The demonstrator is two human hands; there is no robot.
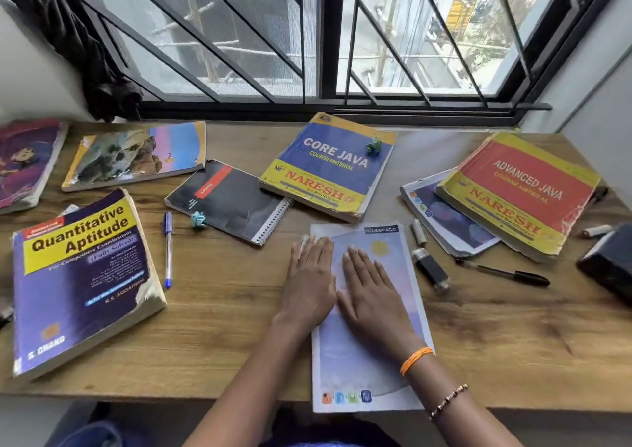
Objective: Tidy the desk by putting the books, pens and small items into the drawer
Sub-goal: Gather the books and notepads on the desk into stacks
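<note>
A: Two hands lay flat, fingers [319, 246] straight and released, grasping nothing. The left hand [309, 284] and right hand [371, 291] pressed on the pale lilac softcover classmate notebook [371, 361].

B: And where was that notebook?

A: On the brown wooden desk [222, 327], its near end overhanging the edge. Left of it lay the blue ballpoint pen [167, 250]; just right, the black flash drive [431, 269]. No drawer showed.

B: Best way to lift it?

A: Probably slide it further over the edge, then pinch the overhang, keeping clear of the drive.
</note>
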